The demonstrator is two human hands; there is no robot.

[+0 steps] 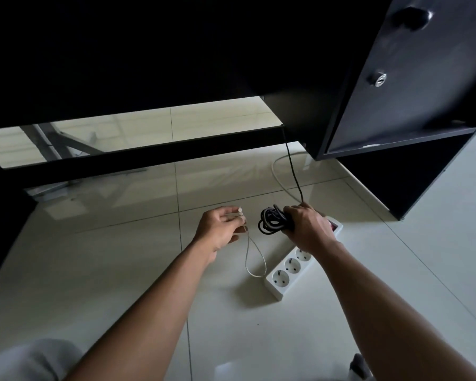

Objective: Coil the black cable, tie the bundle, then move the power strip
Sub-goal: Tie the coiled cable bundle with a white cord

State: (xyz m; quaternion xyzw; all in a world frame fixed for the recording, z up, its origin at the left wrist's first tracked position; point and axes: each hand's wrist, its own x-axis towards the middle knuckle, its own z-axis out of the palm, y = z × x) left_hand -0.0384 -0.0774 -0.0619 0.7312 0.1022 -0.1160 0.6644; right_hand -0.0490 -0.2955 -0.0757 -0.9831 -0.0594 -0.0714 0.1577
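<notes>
Our right hand (311, 229) clenches a coiled black cable (272, 222) above the white plastic power strip (289, 268). Our left hand (220, 228) pinches a thin pale looped tie (247, 259).

The right grip (309, 229) covers the right side of the coiled black cable (272, 221) and the switch end of the power strip (291, 266), where only a sliver of red shows. The cable's free run vanishes behind the crossbar (149, 152), the strip's white cord (278, 177) runs out of sight at the cabinet (396, 92), and the underside of the desk (121, 50) is too dark to read. The ends of the pale tie (240, 211) in the left grip (220, 229) are too small to make out, and a blurred grey shape (25, 358) is cut by the bottom-left corner.
</notes>
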